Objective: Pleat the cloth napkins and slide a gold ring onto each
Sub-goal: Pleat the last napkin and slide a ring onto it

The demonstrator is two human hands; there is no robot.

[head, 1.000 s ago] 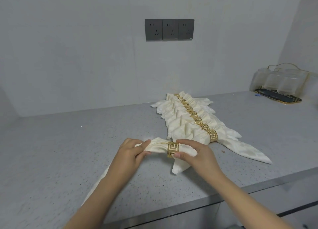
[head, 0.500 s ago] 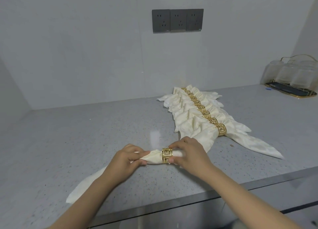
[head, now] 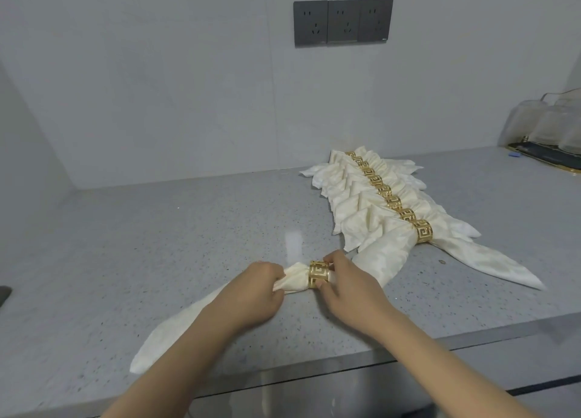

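Since a second ago both hands have drawn closer to the counter's front edge, and the gold ring (head: 319,274) now sits further along the cream napkin (head: 295,278), whose short end at 3 o'clock is hidden under the right hand. The left hand (head: 257,292) grips the bunched cloth just at 9 o'clock of the ring, fingers curled round it. The right hand (head: 352,287) pinches the ring from its 3 o'clock side, thumb on top and a fingertip below. From the left hand, the napkin's long tail runs out toward 7 o'clock and ends just short of the front edge of the grey speckled counter (head: 157,244).

At 1 o'clock of the hands lies a row of finished ringed napkins (head: 377,207), the nearest one's left wing touching the right hand. Bare counter stretches wide at 9 to 11 o'clock, up to the wall corner. A tray of upturned glasses (head: 547,131) stands at the far right edge. Three dark wall sockets (head: 343,22) sit at 12 o'clock; no writing on them can be read.
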